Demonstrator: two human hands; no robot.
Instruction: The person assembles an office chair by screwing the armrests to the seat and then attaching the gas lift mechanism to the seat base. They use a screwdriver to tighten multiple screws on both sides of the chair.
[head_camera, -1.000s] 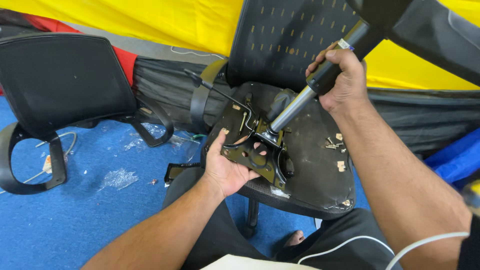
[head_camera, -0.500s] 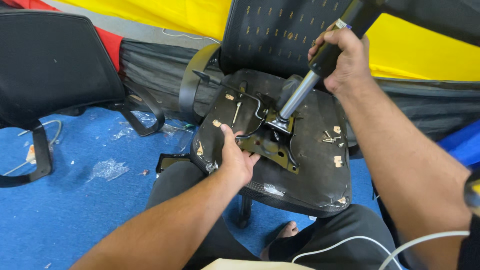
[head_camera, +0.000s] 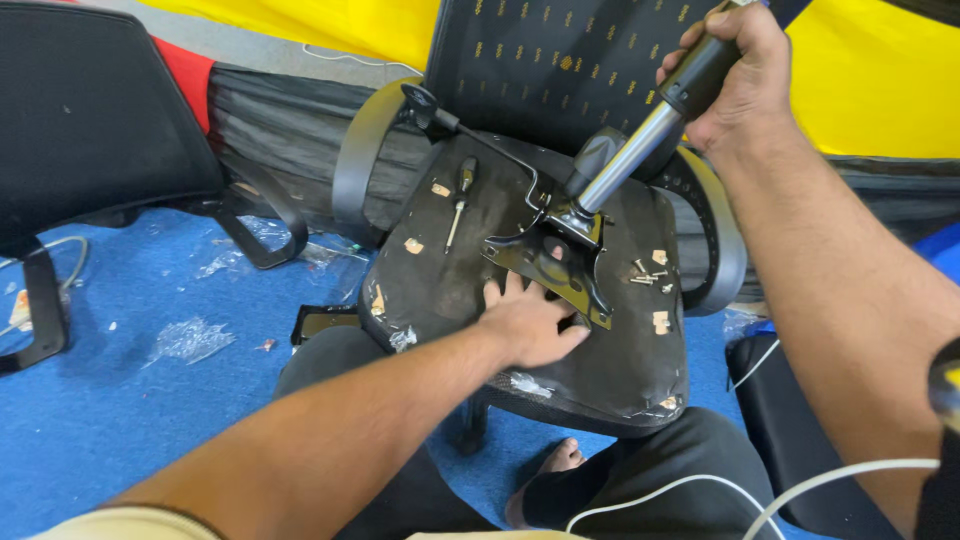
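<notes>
Head view: your right hand (head_camera: 735, 62) is gripping the heavy, stiff gas cylinder (head_camera: 650, 135) while your spread left hand (head_camera: 535, 322) is pressing the seat plate (head_camera: 555, 262).

Looks like a makeshift furniture assembly spot, probably a shop back room or small workshop. Working right on the blue carpet floor (head_camera: 120, 420), no bench anywhere. Upturned office chair seat (head_camera: 480, 240) propped on the lap, another black mesh chair (head_camera: 90, 110) alongside, torn plastic wrap (head_camera: 185, 340) and loose screws (head_camera: 645, 272) scattered about, yellow tarp (head_camera: 860, 90) behind.
</notes>
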